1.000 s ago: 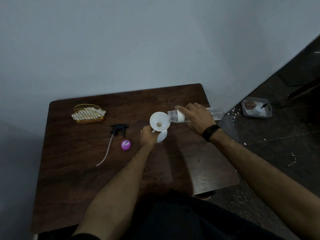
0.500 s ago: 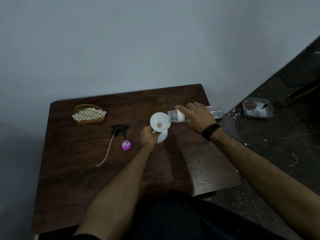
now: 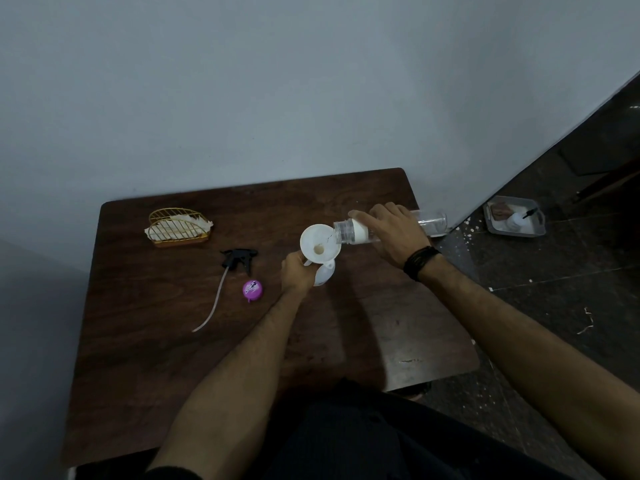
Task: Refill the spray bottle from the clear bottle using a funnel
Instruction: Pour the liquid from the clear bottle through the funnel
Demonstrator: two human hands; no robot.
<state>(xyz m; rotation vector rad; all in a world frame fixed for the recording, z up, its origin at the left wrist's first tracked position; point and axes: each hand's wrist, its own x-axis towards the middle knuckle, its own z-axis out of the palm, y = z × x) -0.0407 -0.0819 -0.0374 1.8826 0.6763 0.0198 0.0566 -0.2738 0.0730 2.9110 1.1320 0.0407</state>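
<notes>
Pour step underway. Right hand clamped around clear bottle, long axis near level, mouth pointing toward funnel and just over its rim. Funnel sits in spray bottle; left hand wrapped on that bottle, just on funnel's near side. Thin trickle seems to enter funnel, hard to confirm. Trigger head and purple cap lie on surface, left of funnel. Next probably more tilt, mouth kept over rim.

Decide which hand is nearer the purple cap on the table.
Left. The left hand grips the spray bottle just right of the purple cap; the right hand is farther right.
</notes>
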